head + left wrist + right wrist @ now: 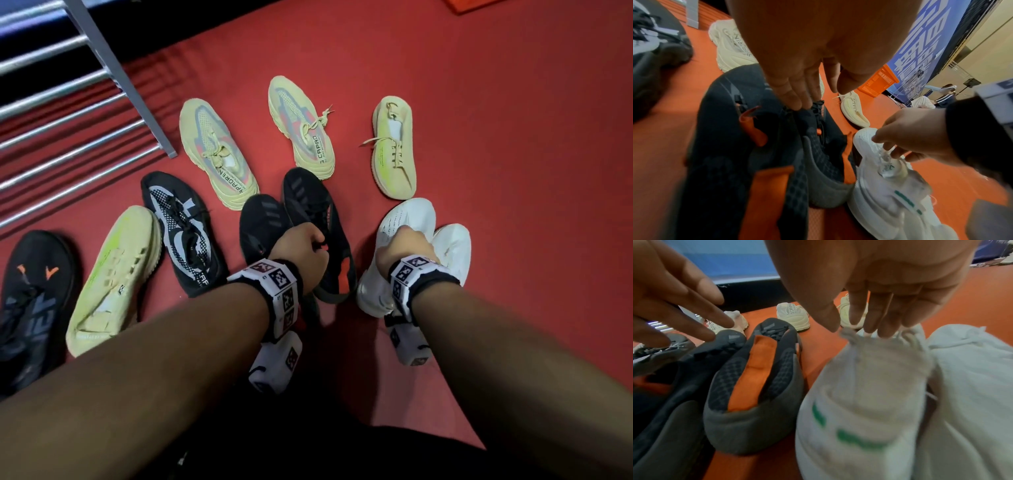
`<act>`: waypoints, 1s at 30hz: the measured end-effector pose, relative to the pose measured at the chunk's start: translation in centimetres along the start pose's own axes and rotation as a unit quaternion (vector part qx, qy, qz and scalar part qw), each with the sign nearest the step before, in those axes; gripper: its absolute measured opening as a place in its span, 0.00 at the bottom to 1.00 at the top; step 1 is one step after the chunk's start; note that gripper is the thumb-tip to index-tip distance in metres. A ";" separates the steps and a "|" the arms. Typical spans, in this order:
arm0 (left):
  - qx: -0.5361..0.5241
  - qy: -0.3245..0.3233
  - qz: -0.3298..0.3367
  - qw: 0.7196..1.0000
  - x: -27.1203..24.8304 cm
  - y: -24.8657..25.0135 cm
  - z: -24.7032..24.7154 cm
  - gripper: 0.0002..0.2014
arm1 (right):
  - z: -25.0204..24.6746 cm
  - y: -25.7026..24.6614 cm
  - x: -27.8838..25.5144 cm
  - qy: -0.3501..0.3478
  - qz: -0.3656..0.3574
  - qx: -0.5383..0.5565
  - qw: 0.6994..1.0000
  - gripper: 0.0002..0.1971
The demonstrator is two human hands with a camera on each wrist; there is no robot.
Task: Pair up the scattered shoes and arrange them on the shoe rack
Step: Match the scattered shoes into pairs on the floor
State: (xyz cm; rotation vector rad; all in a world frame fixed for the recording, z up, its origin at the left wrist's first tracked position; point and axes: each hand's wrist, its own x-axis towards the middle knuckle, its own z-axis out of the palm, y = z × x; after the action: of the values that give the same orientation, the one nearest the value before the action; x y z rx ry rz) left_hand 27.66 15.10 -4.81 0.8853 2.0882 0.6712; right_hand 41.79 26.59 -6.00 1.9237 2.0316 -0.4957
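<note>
Your left hand (pixel 301 248) pinched the black pair (pixel 274 219) by the laces; your right hand (pixel 400 250) gripped the white pair (pixel 448 243) likewise, mid-floor (pixel 513 137); both paired, the rack (pixel 68 113) beyond the floor's far-left corner seemingly came next.

Matt knit cloth covers the black shoes (pixel 260 222) and white shoes (pixel 448 246); the shoe rack (pixel 51 92) has shiny metal bars.
</note>
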 end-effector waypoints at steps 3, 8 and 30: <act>-0.001 0.017 0.014 1.000 1.5 -0.2 -1.0 0.09 | 0.1 -1.8 1.6 0.042 -0.023 0.015 0.999 0.11; 0.027 0.057 0.023 0.998 4.2 -0.8 -3.2 0.11 | -1.8 -4.5 5.1 0.052 -0.057 -0.038 0.996 0.18; 0.038 0.026 0.042 0.998 5.1 -3.4 -1.9 0.12 | -0.2 -6.4 7.0 -0.048 -0.091 0.045 0.994 0.19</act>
State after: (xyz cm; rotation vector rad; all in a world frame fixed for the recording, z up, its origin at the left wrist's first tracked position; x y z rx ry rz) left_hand 22.47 16.60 -8.31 1.0123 2.1452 0.6700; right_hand 35.01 32.65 -8.69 1.7356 2.1653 -0.7218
